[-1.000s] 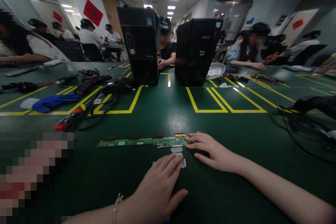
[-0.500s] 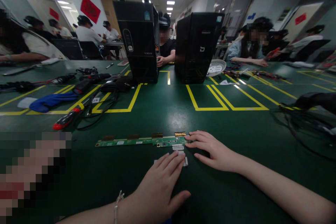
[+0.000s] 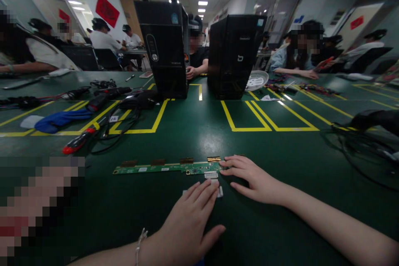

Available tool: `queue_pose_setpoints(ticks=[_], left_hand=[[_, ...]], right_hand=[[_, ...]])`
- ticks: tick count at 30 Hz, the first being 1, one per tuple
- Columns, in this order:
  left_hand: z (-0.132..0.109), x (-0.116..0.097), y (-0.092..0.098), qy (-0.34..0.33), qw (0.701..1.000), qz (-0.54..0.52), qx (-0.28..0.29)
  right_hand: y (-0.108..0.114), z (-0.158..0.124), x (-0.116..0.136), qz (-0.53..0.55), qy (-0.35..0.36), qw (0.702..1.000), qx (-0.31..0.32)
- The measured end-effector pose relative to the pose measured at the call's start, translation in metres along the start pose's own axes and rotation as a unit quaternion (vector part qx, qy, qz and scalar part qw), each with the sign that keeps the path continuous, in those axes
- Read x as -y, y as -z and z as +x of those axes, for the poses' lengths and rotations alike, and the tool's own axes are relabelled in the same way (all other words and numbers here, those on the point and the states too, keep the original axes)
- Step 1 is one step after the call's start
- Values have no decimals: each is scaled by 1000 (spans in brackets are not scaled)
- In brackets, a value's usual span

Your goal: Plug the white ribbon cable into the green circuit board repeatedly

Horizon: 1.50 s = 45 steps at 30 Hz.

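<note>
A long, narrow green circuit board (image 3: 168, 168) with brown flexible tabs along its far edge lies flat on the green table. Over its right end rests my right hand (image 3: 249, 178), fingers spread and hiding that part of the board. Nearer to me, my left hand (image 3: 195, 212) lies flat, palm down, its fingers stretched over a small whitish piece (image 3: 221, 191) that shows only at the edges. Between the left fingertips and the board is a pale connector (image 3: 211, 175).
Two black computer towers (image 3: 160, 50) (image 3: 233, 58) stand across the table, a person behind them. To the left lie a red-and-black screwdriver (image 3: 77, 141), a blue glove (image 3: 62, 121) and cables. Black cables (image 3: 352, 145) lie at the right. A white basket (image 3: 257, 80) stands beside the right tower.
Almost nothing differs. Both hands keep their places on the board and the whitish piece; the left thumb has shifted very slightly.
</note>
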<state>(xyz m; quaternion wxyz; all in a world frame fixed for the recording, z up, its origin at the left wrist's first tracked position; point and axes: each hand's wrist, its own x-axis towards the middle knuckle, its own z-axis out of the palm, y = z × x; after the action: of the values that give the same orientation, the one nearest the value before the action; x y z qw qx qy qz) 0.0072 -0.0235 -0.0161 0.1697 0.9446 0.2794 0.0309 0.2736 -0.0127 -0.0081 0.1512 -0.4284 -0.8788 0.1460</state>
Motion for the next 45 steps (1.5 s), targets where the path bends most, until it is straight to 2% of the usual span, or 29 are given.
queue_pose_setpoints(ticks=[15, 20, 39, 45], left_hand=[[0, 5, -4, -31, 998, -16, -48], [0, 4, -4, -27, 999, -7, -38], [-1, 4, -6, -11, 998, -20, -57], [0, 5, -5, -13, 999, -11, -44]], right_hand=[[-3, -1, -3, 3, 4, 1000, -5], [-3, -1, -3, 0, 5, 1000, -4], [-1, 0, -1, -5, 12, 1000, -6], [0, 0, 1, -15, 8, 1000, 1]])
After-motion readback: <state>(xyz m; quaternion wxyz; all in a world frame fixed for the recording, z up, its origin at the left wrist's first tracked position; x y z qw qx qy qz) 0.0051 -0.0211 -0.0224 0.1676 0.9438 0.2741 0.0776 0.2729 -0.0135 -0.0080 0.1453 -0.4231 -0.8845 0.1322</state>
